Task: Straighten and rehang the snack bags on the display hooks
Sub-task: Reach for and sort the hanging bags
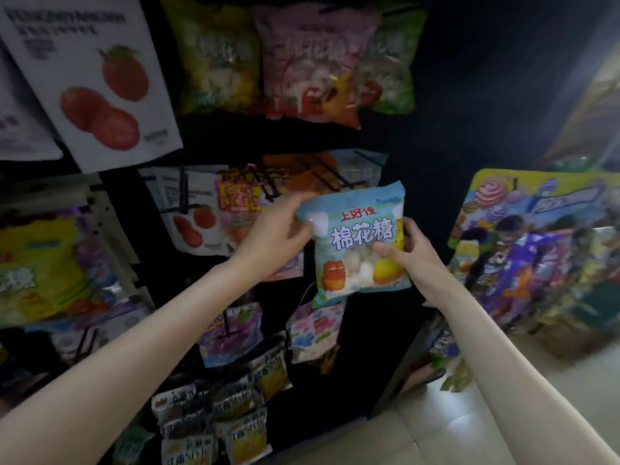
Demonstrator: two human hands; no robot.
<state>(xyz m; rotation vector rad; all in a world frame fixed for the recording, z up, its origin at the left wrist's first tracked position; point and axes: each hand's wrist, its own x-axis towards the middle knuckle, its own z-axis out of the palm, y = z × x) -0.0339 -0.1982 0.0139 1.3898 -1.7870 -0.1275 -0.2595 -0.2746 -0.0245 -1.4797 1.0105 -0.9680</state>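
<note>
Both hands clamped on blue marshmallow bag (357,243): left hand (278,234) top corner, right hand (411,251) side. Level bag, align hang hole with black hook (322,176), slide on.

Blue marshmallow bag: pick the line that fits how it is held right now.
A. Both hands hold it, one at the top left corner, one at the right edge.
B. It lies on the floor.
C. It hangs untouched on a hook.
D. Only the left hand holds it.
A: the left hand grips the top left corner of the blue marshmallow bag, and the right hand pinches its right edge, in front of the black hooks.
</note>
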